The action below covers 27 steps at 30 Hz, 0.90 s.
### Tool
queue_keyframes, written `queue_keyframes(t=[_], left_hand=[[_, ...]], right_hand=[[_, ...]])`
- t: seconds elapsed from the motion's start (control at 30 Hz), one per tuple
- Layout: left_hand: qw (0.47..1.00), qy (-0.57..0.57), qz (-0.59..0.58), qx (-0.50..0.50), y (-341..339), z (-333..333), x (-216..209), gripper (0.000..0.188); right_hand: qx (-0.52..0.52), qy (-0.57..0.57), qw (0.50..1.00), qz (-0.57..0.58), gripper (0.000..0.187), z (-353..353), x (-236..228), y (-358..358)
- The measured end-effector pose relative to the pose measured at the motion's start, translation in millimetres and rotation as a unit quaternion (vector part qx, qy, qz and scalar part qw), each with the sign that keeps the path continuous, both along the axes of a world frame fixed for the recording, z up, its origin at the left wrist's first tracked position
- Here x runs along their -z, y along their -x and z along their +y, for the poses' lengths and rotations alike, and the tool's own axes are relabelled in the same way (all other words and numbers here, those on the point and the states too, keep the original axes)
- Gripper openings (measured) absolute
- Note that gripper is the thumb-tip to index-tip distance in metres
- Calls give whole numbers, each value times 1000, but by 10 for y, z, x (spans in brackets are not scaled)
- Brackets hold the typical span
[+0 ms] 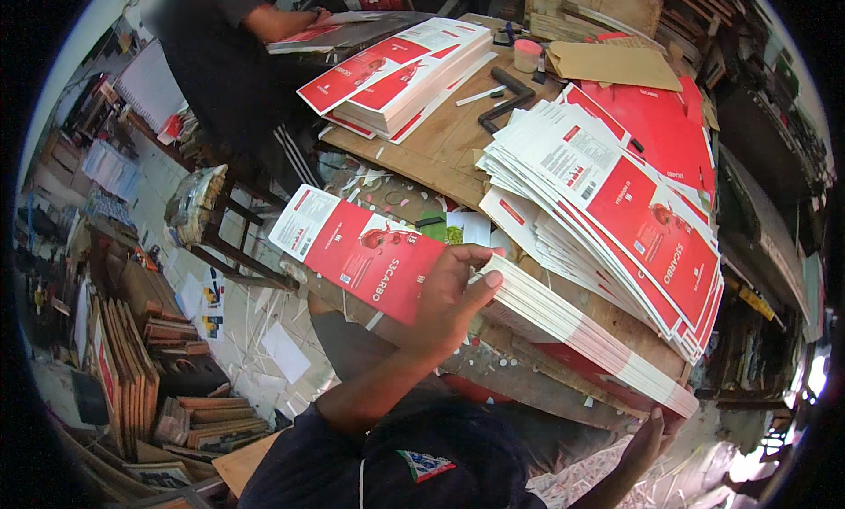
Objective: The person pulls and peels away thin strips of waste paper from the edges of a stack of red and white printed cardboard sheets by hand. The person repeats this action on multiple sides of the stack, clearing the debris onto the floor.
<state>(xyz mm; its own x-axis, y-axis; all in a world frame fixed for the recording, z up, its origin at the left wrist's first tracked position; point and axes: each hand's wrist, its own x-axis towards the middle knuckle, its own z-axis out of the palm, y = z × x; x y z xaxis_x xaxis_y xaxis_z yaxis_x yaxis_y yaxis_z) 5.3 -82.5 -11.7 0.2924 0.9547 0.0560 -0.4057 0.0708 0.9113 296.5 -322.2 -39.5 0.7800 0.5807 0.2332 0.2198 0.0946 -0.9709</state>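
Observation:
A thick stack of red-and-white printed card sheets [590,337] is held on edge in front of me, its pale cut edges facing up. My left hand [449,302] grips the near-left end, thumb on the top edges. My right hand [650,440] holds the lower right end, fingers partly hidden under the corner. Just left of my left hand extends a red-and-white printed sheet [352,245]; whether it rests on something is hidden. Beyond the held stack, a large fanned pile of similar sheets [607,192] lies on the wooden table.
A neater stack of printed sheets [396,77] sits on the table [431,161] at the far left. Beside it are a black angled bar [510,99], a pink-lidded jar [528,55] and brown card [616,64]. Another person [220,69] stands beyond a stool [224,223].

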Motion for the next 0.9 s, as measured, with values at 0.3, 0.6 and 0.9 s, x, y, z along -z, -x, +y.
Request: queue_keyframes(t=[0.3,0.6,0.9], left_hand=[[997,69,-38,-10,-104,41,-45,30],[996,46,53,-48,129,103,142,24],[988,-123,75,45,336,239,137,27]], right_hand=[[-83,225,808,-539,103,668,-941,738],[-122,335,738,-574,91,1104,-940,792],[-123,301,750,-576,72,1112,-970,856]])
